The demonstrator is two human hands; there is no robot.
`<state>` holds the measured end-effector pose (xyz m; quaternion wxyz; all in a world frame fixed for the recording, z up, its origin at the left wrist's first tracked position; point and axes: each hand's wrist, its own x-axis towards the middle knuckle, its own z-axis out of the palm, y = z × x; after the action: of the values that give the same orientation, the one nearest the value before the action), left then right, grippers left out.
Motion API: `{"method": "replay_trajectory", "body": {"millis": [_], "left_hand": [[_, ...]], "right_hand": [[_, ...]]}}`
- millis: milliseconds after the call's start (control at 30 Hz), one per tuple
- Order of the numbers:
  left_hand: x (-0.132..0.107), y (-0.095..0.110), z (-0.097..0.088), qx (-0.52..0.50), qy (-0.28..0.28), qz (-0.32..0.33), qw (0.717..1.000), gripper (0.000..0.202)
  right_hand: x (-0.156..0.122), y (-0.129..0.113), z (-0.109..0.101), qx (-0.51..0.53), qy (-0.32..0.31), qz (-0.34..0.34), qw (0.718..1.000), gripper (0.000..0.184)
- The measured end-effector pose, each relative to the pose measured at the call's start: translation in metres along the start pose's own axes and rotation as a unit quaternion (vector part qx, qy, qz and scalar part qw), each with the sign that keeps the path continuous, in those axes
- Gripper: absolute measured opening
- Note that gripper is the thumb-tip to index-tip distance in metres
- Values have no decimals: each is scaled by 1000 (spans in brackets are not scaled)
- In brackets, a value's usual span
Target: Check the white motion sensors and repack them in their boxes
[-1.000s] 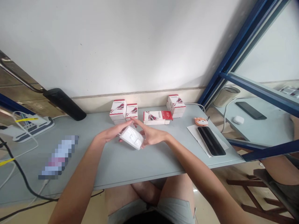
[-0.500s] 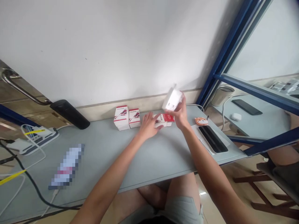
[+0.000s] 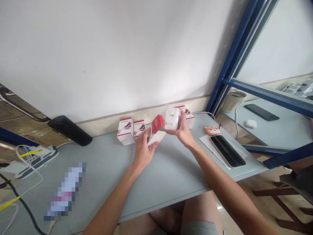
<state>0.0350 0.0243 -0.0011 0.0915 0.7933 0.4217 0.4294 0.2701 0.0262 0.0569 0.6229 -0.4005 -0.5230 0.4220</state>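
Observation:
My left hand (image 3: 144, 148) is closed around a small red-and-white carton (image 3: 156, 130), tilted with its red flap raised toward the right. In my right hand (image 3: 182, 130) is a white plastic-looking block (image 3: 172, 118) with small slots, perhaps in a clear wrapper; its exact kind I cannot tell. The block is held right beside the carton's flap end, just above the table. Two more red-and-white cartons, a larger one (image 3: 125, 131) and a smaller one (image 3: 139, 127), stand left of my left hand. Behind my right hand sits another carton (image 3: 188, 117), partly hidden.
On the right lie a dark phone (image 3: 227, 150) on white paper (image 3: 206, 143) and an orange animal-faced case (image 3: 212, 130). A black cylinder (image 3: 70, 130), a power strip (image 3: 36, 161) with cables and a blurred-out device (image 3: 66, 192) are on the left. A blue-framed mirror (image 3: 259, 124) borders the right side.
My left hand has lifted the carton off the table and tilted it. My right hand has brought the white block down and left, beside it. A carton behind my right hand now shows.

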Motion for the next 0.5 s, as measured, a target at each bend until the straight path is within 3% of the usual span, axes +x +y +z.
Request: {"method": "replay_trajectory", "body": {"millis": [200,367,500], "left_hand": [[-11,-4,2,97,-42,7,994,62],[-21,5,10,67,-40,3,997,62],[-23,15,12,56,-41,-22,997,59]], "right_hand": [[-8,5,10,-20,-21,54,998,108],[-7,17,10,-55,-17,41,998,104],[-8,21,10,-56,-49,53,996,100]]}}
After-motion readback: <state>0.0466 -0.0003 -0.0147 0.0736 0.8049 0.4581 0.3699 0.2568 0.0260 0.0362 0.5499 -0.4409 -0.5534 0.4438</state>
